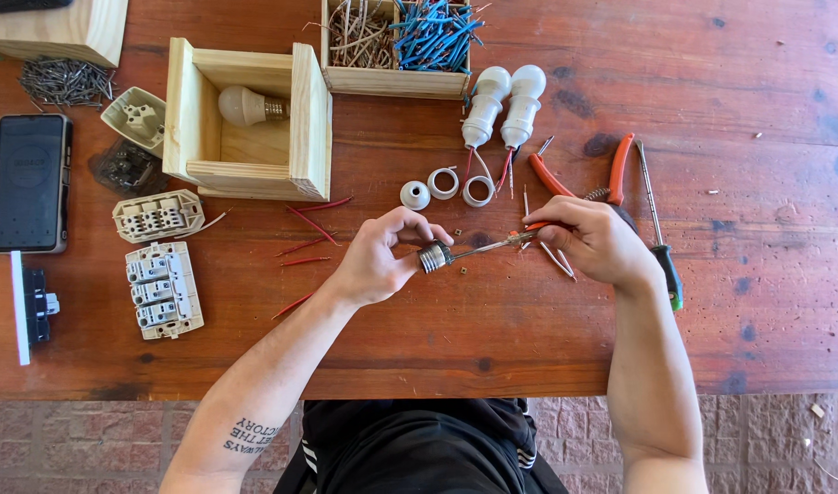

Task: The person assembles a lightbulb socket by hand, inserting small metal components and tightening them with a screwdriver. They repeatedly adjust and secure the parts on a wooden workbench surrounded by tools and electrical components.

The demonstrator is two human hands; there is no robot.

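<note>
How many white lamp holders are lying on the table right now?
2: one lamp holder and a second lie side by side below the wire box. The left hand holds a metal socket, not counted.

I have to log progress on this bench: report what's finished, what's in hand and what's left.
Looks done: two white lamp holders lie with wires attached. In hand: the left hand grips a metal threaded socket insert while the right hand works a thin screwdriver into it. Left: a white cap and white rings lie loose, unassembled.
</note>
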